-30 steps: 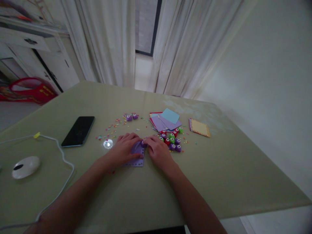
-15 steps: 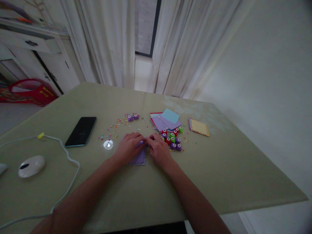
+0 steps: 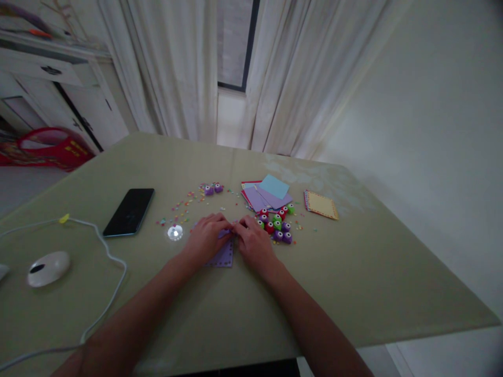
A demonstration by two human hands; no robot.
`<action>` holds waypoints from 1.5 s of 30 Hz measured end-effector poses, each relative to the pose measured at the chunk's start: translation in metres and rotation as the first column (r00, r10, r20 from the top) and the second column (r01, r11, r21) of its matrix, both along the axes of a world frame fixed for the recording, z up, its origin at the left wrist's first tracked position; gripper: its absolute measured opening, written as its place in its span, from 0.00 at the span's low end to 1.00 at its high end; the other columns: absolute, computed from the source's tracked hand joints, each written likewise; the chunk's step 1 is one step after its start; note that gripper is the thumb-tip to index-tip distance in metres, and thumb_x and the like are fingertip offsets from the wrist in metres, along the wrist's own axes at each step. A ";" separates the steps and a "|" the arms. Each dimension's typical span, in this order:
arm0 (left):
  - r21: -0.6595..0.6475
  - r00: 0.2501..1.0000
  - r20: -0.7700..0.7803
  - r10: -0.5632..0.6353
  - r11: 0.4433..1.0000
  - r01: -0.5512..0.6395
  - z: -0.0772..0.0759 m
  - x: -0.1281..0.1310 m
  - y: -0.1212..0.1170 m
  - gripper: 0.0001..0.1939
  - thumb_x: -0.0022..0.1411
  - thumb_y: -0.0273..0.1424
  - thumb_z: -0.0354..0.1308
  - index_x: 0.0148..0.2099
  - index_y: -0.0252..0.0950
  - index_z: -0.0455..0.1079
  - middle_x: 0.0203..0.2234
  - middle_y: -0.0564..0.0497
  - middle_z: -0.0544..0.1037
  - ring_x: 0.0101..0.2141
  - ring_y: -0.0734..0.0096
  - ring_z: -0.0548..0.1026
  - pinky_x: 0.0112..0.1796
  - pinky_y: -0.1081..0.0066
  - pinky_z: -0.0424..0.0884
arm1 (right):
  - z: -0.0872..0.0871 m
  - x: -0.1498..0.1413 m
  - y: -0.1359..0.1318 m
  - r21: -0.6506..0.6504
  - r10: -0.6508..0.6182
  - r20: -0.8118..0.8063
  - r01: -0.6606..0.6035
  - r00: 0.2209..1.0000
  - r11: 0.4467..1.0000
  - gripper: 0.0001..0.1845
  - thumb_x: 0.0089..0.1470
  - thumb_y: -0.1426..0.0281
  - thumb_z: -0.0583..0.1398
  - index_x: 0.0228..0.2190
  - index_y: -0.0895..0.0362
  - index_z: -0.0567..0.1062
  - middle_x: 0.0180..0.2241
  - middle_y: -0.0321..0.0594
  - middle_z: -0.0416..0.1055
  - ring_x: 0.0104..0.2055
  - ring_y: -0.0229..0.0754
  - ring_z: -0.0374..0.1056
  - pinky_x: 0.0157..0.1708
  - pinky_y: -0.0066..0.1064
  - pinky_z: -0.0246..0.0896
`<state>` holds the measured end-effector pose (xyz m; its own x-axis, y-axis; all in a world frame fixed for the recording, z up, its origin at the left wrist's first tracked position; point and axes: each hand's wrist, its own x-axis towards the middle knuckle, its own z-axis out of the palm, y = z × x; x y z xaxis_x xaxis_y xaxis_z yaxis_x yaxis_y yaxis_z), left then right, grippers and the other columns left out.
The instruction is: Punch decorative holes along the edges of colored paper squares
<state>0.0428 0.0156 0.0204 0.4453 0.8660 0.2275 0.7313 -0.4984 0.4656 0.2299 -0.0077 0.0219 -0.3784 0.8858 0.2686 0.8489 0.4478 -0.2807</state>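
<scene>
The purple card (image 3: 225,255) lies flat, partly covered.

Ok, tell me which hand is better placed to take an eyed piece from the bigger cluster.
Right, most likely: the right hand is just beside the bigger cluster, while the left hand is farther off, at the purple card, with the right in between.

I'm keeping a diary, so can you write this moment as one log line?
left hand: over purple card | right hand: fingertips near left's | grip contents: unclear | eyed toys: beside right hand
</scene>
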 end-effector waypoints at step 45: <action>-0.182 0.993 -0.113 0.028 0.982 -0.049 -0.001 -0.042 0.017 0.21 0.58 0.47 0.71 0.48 0.41 0.76 0.47 0.43 0.80 0.52 0.43 0.75 0.52 0.50 0.67 | 0.030 -0.043 0.047 0.143 -0.064 0.080 0.052 0.995 0.988 0.16 0.68 0.72 0.57 0.55 0.56 0.78 0.55 0.49 0.76 0.59 0.53 0.66 0.60 0.44 0.57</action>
